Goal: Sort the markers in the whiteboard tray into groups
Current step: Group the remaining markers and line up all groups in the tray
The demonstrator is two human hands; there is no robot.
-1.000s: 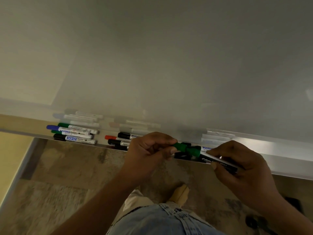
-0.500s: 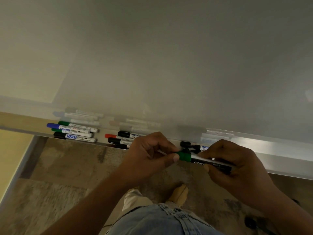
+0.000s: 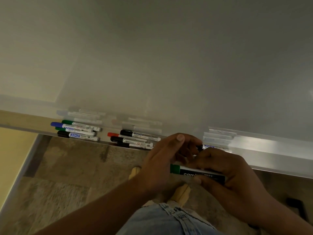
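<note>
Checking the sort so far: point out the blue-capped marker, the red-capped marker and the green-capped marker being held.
blue-capped marker (image 3: pixel 56 124): head view, on its blue cap.
red-capped marker (image 3: pixel 111 134): head view, on its red cap.
green-capped marker (image 3: pixel 175 169): head view, on its green cap.

White letters "cam" show on the black barrel of the green-capped marker in the lower middle of the frame; the rest is covered. Blue "DOMS" stands on the white label of the black-capped marker at middle left. Print on the other markers is too small to read.
</note>
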